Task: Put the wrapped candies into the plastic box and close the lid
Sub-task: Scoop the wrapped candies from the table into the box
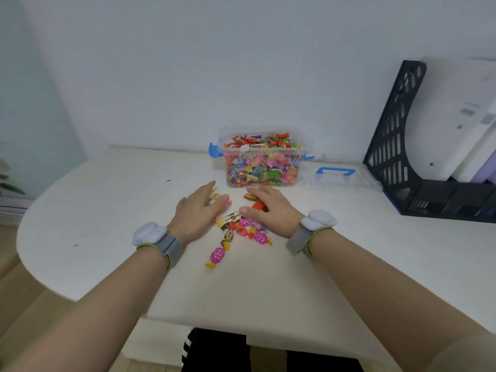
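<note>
Head view, left to right. The left hand (pixel 200 210) lies palm-down with fingers straight on wrapped candies at the pile's left edge. Loose candies (pixel 236 232) (pink dotted ones nearest the viewer) lie scattered on the white tabletop (pixel 107 210) between the 2 hands. The right hand (pixel 271 210) covers an orange candy (pixel 259 204) with fingers curved; whether it grips cannot be told. Behind stands the clear plastic box (pixel 261 159), open and nearly full. Its lid (pixel 341 178) lies flat just right of it, beside a black file rack (pixel 397 146). The candies are judged light, crinkly and slippery, best scooped in handfuls or pinched by the twisted wrapper ends.
</note>
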